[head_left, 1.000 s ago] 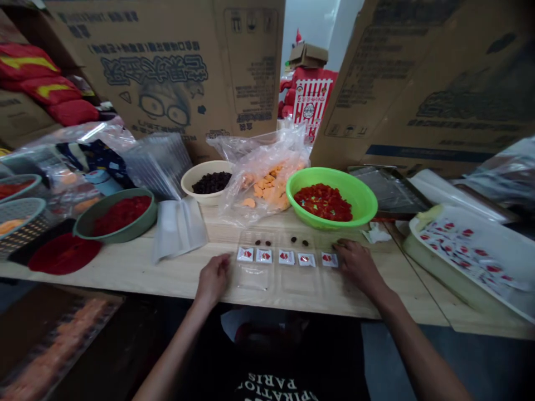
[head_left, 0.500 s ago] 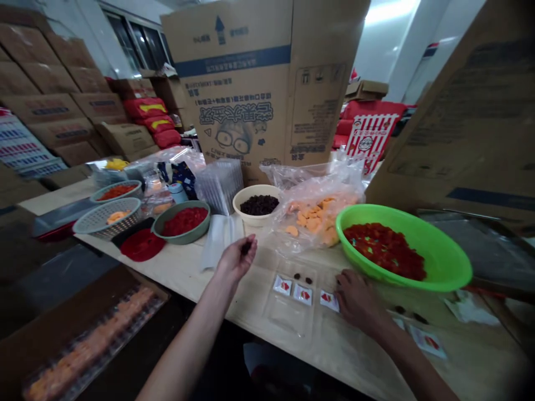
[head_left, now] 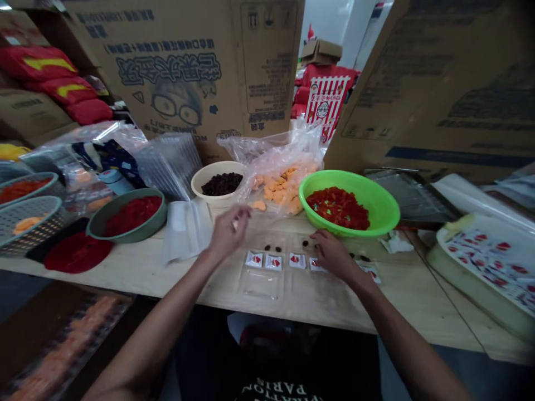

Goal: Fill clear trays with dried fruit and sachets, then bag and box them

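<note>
Left hand (head_left: pixel 228 233): raised above the counter (head_left: pixel 137 266), fingertips pinched together; what the pinch holds is too small to tell.
Right hand (head_left: pixel 332 255): released, fingers flat on the clear tray (head_left: pixel 262 281).
Clear tray: lies near the counter's front edge.
Sachets (head_left: pixel 254 259): one row in the tray.
Dark pieces (head_left: pixel 272 248): pairs just behind the sachets.
Cream bowl (head_left: pixel 199 179): just beyond the left hand.

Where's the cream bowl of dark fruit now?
Head view, left of centre: the cream bowl sits between the clear tray stack and the bag of orange pieces, just beyond the left hand.
</note>
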Demonstrator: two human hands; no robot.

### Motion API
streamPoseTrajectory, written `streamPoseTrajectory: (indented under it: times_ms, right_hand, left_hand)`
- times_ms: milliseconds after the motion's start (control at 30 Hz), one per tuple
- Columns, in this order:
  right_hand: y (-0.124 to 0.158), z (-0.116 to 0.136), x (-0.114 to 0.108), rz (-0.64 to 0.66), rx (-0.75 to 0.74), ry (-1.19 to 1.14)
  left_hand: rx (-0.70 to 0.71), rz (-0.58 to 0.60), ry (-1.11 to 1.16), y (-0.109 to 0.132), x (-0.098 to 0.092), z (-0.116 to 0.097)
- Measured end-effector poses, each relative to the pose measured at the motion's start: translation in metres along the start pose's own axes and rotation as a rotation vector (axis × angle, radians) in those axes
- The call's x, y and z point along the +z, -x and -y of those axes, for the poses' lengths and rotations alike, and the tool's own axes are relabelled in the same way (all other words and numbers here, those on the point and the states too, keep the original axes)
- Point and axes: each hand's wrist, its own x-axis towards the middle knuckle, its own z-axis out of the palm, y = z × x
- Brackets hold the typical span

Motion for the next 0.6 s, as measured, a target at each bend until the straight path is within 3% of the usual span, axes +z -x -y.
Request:
streamPoseTrajectory:
  times_ms: [100, 200, 333, 400, 500, 600]
  right_hand:
    - [-0.004, -0.002, -0.001, 0.078, -0.052, 0.044]
    - [-0.001, 0.008, 0.001, 0.126, -0.041, 0.140]
    - [0.014, 0.022, 0.000, 0.139, 0.000, 0.170]
    - [0.016, 0.020, -0.011, 0.100, -0.016, 0.111]
    - [-0.004, -0.001, -0.049, -0.036, 0.001, -0.054]
    - [-0.049, -0.037, -0.091, -0.160, 0.212, -0.024]
  left_hand:
    - [0.176, 0.461, -0.225, 0.054, 0.025, -0.013]
    - [0.163, 0.651, -0.327, 0.084, 0.044, -0.015]
    - [0.098, 0.683, -0.337, 0.106, 0.053, -0.021]
    - [0.081, 0.661, -0.324, 0.116, 0.052, -0.024]
    - [0.068, 0.622, -0.284, 0.121, 0.048, -0.031]
    - [0.084, 0.554, -0.238, 0.108, 0.053, -0.046]
